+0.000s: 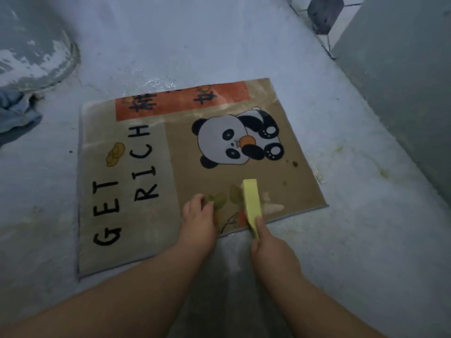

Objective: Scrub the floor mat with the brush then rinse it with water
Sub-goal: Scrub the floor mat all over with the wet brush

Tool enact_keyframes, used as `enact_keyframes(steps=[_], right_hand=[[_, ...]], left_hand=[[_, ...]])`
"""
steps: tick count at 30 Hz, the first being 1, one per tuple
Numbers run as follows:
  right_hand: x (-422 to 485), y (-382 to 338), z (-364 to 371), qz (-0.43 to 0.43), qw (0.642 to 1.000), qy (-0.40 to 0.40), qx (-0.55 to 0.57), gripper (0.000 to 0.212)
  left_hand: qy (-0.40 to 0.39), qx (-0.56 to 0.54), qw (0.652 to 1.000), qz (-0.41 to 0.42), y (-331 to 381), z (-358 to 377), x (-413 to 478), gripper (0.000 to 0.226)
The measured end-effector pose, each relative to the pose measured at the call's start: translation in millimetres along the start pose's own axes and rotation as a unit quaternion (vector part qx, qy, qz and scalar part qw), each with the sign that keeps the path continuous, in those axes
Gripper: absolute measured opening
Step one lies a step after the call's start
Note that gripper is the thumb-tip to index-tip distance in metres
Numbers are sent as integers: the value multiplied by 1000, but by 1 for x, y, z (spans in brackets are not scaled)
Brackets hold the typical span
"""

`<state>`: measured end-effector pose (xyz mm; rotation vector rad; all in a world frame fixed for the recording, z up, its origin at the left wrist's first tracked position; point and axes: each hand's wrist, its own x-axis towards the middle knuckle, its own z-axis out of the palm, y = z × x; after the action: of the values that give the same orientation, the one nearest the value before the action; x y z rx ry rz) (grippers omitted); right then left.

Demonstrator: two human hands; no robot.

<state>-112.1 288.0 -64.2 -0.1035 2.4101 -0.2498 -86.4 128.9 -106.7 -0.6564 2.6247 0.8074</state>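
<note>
mat (151, 191) flat on wet grey floor (341, 240), printed "get rich" beside a panda (227, 140) and an orange banner with characters i cannot read; left hand (199, 220) pressed open on mat's near edge, right hand (271, 247) closed around yellow brush (252, 201) resting on mat.

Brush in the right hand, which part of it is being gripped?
The right hand grips the yellow brush by its near end. The left hand holds nothing; it presses flat on the mat.
</note>
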Motion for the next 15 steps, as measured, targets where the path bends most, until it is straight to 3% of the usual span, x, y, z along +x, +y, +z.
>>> enact_keyframes(steps=[3, 6, 11, 15], right_hand=[[-8, -29, 17, -44, 997, -61, 7, 58], [8, 0, -2, -51, 998, -31, -14, 55], [29, 65, -48, 57, 998, 29, 22, 54], [18, 28, -19, 30, 999, 9, 41, 56]], left_hand=[[-22, 35, 999, -7, 8, 3, 4, 57], [-19, 39, 999, -19, 14, 2, 7, 54], [-21, 34, 999, -14, 31, 9, 10, 52], [-30, 42, 999, -1, 42, 12, 15, 55]])
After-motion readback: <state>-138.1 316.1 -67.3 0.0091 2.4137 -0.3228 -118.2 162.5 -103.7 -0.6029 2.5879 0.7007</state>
